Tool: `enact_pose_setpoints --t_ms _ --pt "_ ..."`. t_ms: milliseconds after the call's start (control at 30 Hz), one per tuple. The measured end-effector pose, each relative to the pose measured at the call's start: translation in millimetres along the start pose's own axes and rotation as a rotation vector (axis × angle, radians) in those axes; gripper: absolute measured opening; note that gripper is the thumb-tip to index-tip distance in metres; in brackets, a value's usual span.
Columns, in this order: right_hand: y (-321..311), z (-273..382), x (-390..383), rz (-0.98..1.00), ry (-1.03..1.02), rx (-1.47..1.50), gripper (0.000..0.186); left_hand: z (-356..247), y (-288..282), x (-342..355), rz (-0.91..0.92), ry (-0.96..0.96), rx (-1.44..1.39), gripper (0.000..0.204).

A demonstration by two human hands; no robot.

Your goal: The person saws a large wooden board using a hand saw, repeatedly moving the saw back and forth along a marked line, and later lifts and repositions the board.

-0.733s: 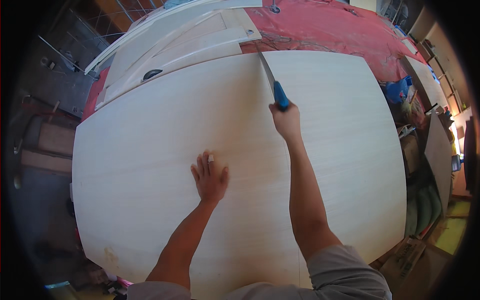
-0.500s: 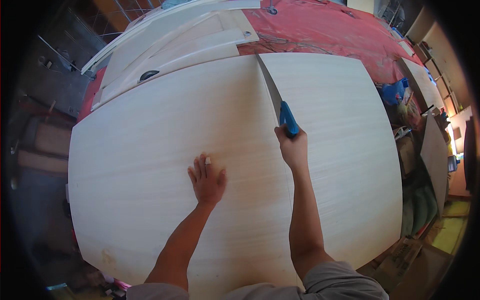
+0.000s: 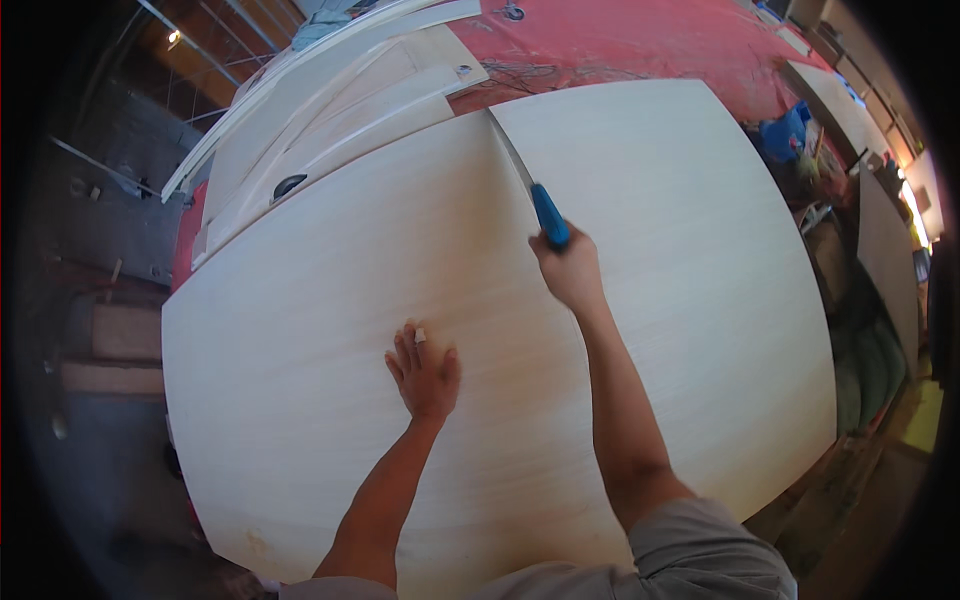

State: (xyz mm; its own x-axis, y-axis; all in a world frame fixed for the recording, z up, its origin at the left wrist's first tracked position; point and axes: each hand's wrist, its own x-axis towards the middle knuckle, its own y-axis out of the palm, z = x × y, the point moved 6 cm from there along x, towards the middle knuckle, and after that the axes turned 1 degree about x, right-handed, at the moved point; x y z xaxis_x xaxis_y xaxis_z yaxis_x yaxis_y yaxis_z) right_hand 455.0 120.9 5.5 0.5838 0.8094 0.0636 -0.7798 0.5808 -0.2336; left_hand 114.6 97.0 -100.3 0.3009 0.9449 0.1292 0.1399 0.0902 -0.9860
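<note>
Right hand (image 3: 570, 270) and blue-handled saw (image 3: 546, 208) sit farther forward than in the earlier frame, with less blade showing between the handle and the far edge of the pale panel (image 3: 700, 300); the view turns too, so part of the shift is camera. The saw is at the far part of the panel, right of centre, its blade crossing into the far edge. Right hand is the nearer one: its fingers curl closed around the handle, and the blade lies straight ahead of them, slightly left. Long axis runs from the grip away from the person, leaning left; blade points toward the far edge, tip not distinguishable. Left hand (image 3: 424, 380) rests palm down on the panel, fingers somewhat spread, thumb apart, holding nothing; from it the saw lies ahead and to the right, well apart. Red sheeting (image 3: 620, 45) spreads beyond the panel.
</note>
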Motion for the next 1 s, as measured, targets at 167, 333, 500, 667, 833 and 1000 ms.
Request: enact_pose_setpoints --t_ms 167,333,500,667,833,1000 --pt "7 9 69 0.032 0.088 -0.070 0.024 -22 7 6 -0.009 0.019 -0.077 0.074" --pt "-11 20 -26 0.120 0.098 -0.073 0.030 0 -3 2 -0.006 -0.016 -0.036 0.073" --pt "-4 -3 57 0.026 0.096 -0.099 0.026 -27 14 3 0.012 0.034 -0.073 0.073" --pt "9 8 -7 -0.002 0.028 -0.035 0.026 5 4 1 0.010 -0.020 -0.010 0.073" --pt "1 0 25 0.032 0.099 -0.037 0.025 -14 8 6 0.013 0.027 -0.050 0.073" --pt "-1 3 51 0.050 0.147 -0.056 0.025 -19 12 -2 0.023 0.010 -0.064 0.073"
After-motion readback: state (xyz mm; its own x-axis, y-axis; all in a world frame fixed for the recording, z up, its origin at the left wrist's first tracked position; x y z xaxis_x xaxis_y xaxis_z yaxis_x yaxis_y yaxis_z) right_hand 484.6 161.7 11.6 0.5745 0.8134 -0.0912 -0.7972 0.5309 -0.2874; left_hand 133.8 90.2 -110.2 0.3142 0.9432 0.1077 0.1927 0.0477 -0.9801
